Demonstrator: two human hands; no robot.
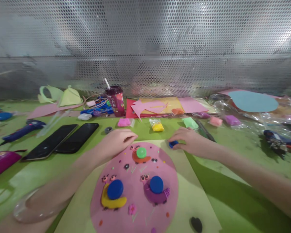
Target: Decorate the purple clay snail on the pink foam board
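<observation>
Two hands are out over the craft mat. The right hand (192, 142) has its fingers curled down over a small blue lump (173, 144), pinching it just off the upper right edge of the pink disc (135, 191). The left hand (117, 139) rests at the disc's top left edge, fingers bent and drawn together, thumb against fingertips; whether it holds anything, I cannot tell.

On the disc sit three clay snails: an orange one with a green shell (141, 154) right between the hands, a yellow one with a blue shell (113, 194) lower left, a purple one with a blue shell (157, 189) lower right. The disc lies on a pale green sheet (196, 191), and a dark heart-shaped bit (196, 224) sits near that sheet's lower right corner.

Beyond the hands, small clay packets line up: pink (124, 122), yellow (157, 126), green (190, 122). A dark red cup with a straw (115, 100) stands behind them. Two dark phones (63, 139) lie side by side to the left, with a blue glue gun (21, 131) further left. Coloured paper (157, 106) is spread at the back, against the perforated metal wall (145, 42).
</observation>
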